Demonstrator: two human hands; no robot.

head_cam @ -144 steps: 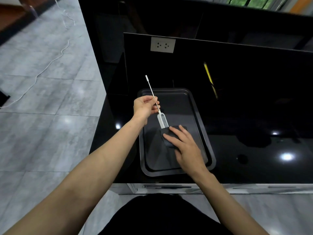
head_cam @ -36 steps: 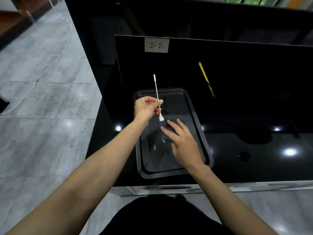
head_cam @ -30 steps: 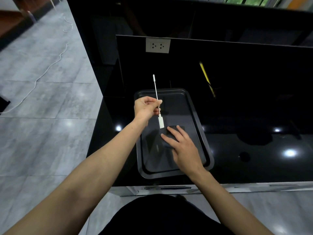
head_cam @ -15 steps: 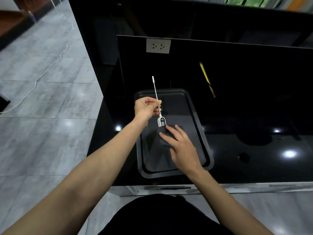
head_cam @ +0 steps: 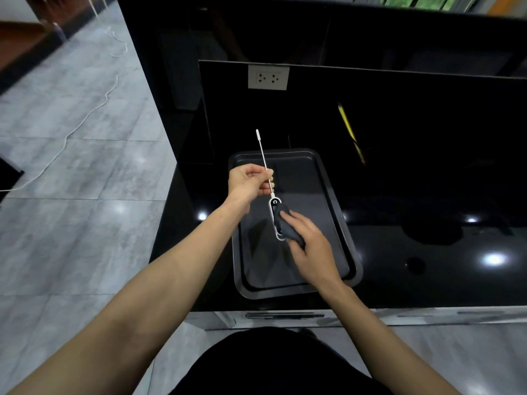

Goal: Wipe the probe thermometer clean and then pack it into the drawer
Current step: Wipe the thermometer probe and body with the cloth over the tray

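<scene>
The probe thermometer point(head_cam: 274, 205) has a thin metal probe with a white tip and a white body with a dark face. My left hand point(head_cam: 248, 179) pinches the probe near its middle and holds it above the dark baking tray point(head_cam: 336, 212), tip pointing away from me. My right hand point(head_cam: 309, 245) presses a dark grey cloth point(head_cam: 288, 226) against the thermometer's body, covering most of its lower half. A drawer front with a slim handle point(head_cam: 282, 315) shows below the counter's front edge, closed.
The tray sits on a glossy black counter point(head_cam: 427, 238) near its left end. A raised black back panel carries a white wall socket point(head_cam: 268, 77). A yellow streak point(head_cam: 349, 131) reflects in the panel. Grey tiled floor with a white cable point(head_cam: 71, 132) lies to the left.
The thermometer has turned in my left hand, so its dark face now shows. My right hand lifted the cloth off the tray and wrapped it onto the body.
</scene>
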